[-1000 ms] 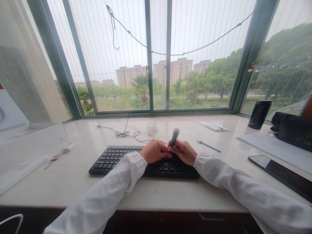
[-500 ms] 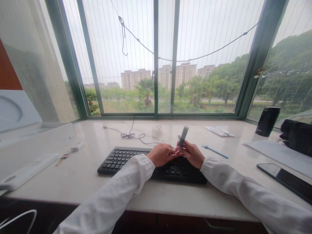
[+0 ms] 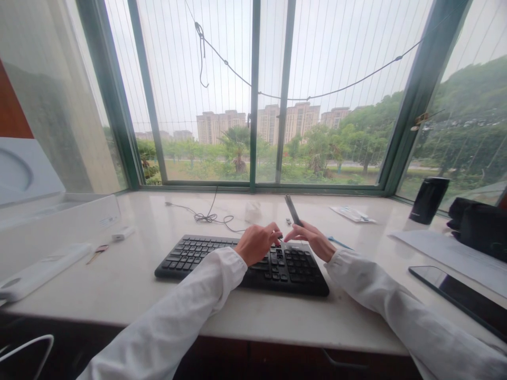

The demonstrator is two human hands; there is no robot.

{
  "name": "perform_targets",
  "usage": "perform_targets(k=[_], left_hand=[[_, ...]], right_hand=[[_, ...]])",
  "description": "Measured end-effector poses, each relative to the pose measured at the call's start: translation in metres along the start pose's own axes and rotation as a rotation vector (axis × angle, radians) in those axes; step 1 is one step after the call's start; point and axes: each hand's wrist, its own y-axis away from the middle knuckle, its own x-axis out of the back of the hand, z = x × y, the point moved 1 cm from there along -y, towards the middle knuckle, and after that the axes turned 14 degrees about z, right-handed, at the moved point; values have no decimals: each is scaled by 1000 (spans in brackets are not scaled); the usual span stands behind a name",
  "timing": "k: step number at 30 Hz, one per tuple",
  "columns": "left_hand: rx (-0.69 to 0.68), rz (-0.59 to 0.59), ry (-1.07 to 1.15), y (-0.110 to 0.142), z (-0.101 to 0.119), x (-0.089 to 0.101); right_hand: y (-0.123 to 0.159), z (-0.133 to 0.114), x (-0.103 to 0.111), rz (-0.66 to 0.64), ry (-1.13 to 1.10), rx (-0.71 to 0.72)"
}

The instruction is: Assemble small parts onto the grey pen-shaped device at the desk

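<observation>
My right hand [image 3: 311, 238] hovers above the right part of a black computer keyboard [image 3: 277, 266], pinching a slim dark grey stick [image 3: 293, 210] that tilts up and away from me. My left hand [image 3: 257, 244] rests over the keyboard's middle with its fingers curled, and nothing shows in it. A tiny grey item [image 3: 288, 221] lies on the sill just beyond my fingers. White sleeves cover both forearms.
The pale stone window sill [image 3: 356, 316] holds a tangled white cable [image 3: 208, 216], a clear crumpled wrapper [image 3: 252, 212], a blue stick [image 3: 338, 243], a paper packet [image 3: 351, 214], a black smartphone [image 3: 455, 295], a black flask [image 3: 429, 200] and a white power bank [image 3: 43, 272]. Glass windows stand beyond.
My hands have drawn apart, and the left no longer touches the grey stick. The stick now leans to the upper left and looks thinner, held by the right hand alone.
</observation>
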Motion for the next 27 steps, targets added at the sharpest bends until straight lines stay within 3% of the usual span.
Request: perform_targets(k=[3,5,11,19,24,27], left_hand=[[70,26,80,1,1,-1],[82,48,103,1,1,-2],[41,66,24,3,1,-4],[1,27,86,4,1,-3],[39,70,15,4,2,-1],[48,77,-5,4,3,0]], right_hand=[[0,-2,-3,-129,-87,-132],[1,-3,-5,-149,-125,-159],[2,-1,-9,-121,-130,-152],[-3,7,-8,-52,-64,-69],[-1,0,-6,6,-56,-130],[1,-3,-6,-31,-101,-164]])
